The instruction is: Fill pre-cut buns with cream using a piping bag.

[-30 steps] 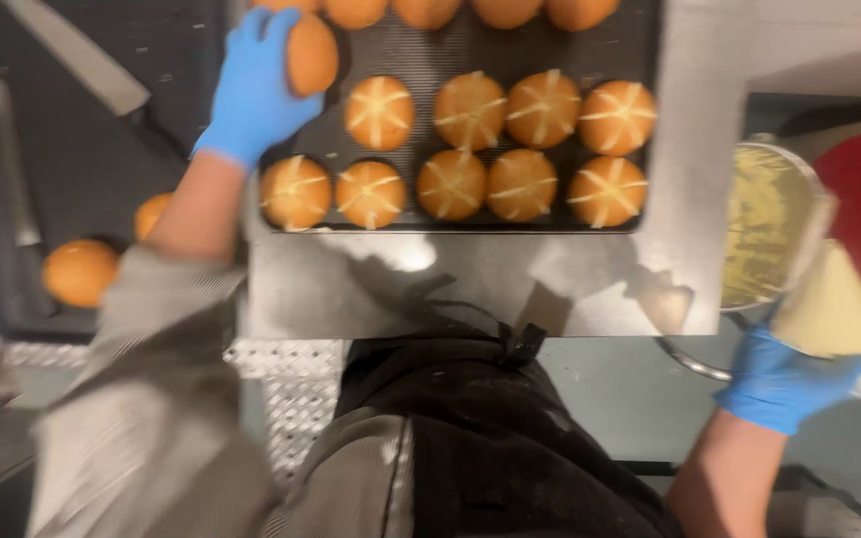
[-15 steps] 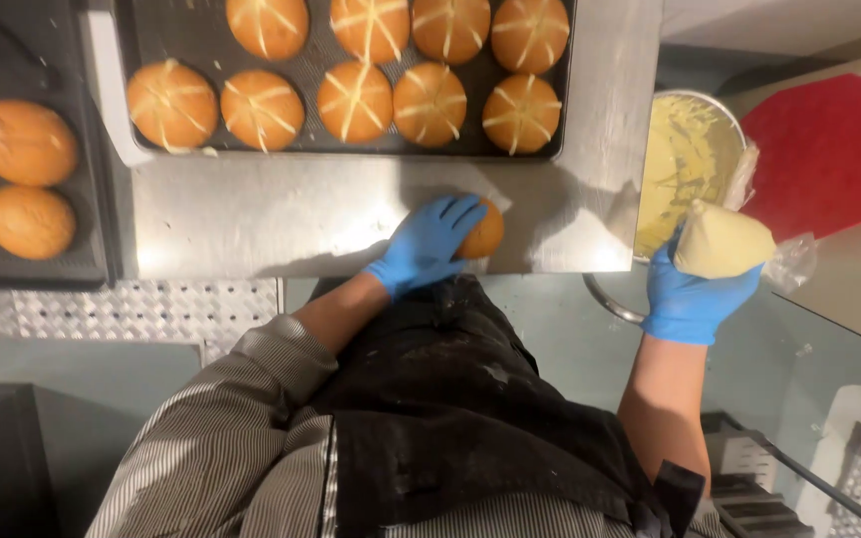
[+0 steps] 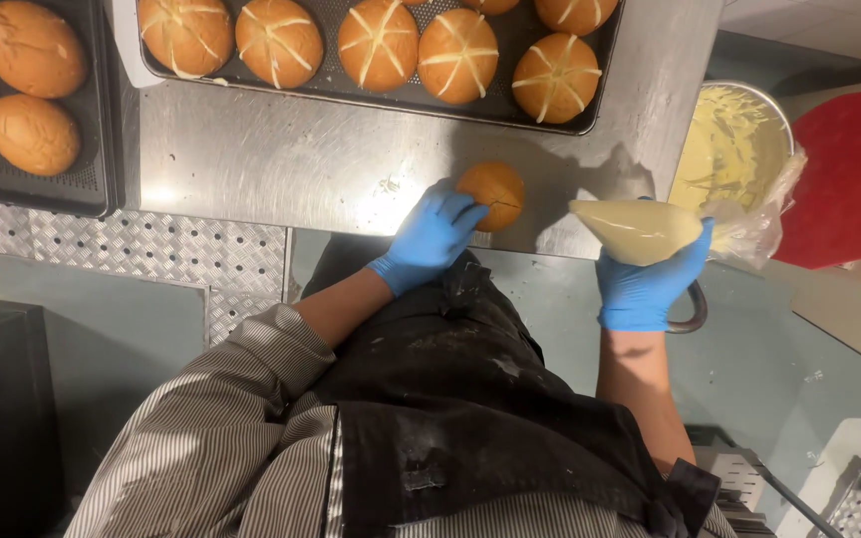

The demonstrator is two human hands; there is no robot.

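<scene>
Blue-gloved left hand [image 3: 432,236] pinches the bun [image 3: 491,195] on the tabletop [image 3: 281,164], right hand [image 3: 647,282] grips the piping bag [image 3: 637,230]; best kept steady, nozzle aimed into the slit.

Bun [image 3: 491,193]: formerly covered by the left hand [image 3: 432,239], now exposed at its fingertips. Piping bag [image 3: 638,230]: tip now turned toward the bun by the right hand [image 3: 647,283].

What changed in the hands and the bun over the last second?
The left hand lifted a plain bun off the trays and brought it down to the steel table's near edge. The right hand swung the piping bag toward it. Both grips stayed.
</scene>
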